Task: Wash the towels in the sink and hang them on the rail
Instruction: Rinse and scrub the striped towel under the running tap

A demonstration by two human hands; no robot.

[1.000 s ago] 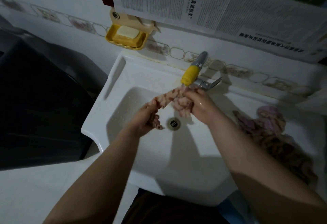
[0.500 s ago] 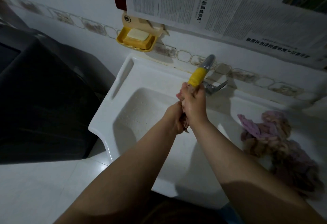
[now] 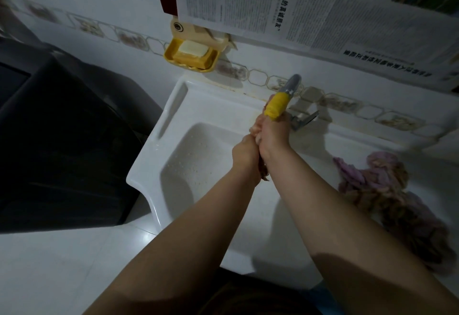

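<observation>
Over the white sink (image 3: 159, 165), my left hand (image 3: 244, 152) and my right hand (image 3: 272, 134) are pressed together, both closed on a small pinkish patterned towel (image 3: 263, 169). Most of it is hidden inside the fists; a tail hangs between my wrists. The hands are just below the tap (image 3: 279, 102), which has a yellow sleeve. A heap of purple and brown towels (image 3: 387, 198) lies on the sink's right ledge. No rail is in view.
A yellow soap dish (image 3: 192, 55) with a bar of soap hangs on the wall above the sink's left corner. Newspaper sheets (image 3: 310, 9) cover the wall above. A dark appliance (image 3: 57, 140) stands left of the sink.
My hands were apart with the towel stretched between them under the tap. They have come together and now bunch the towel tightly, a little higher, close to the spout.
</observation>
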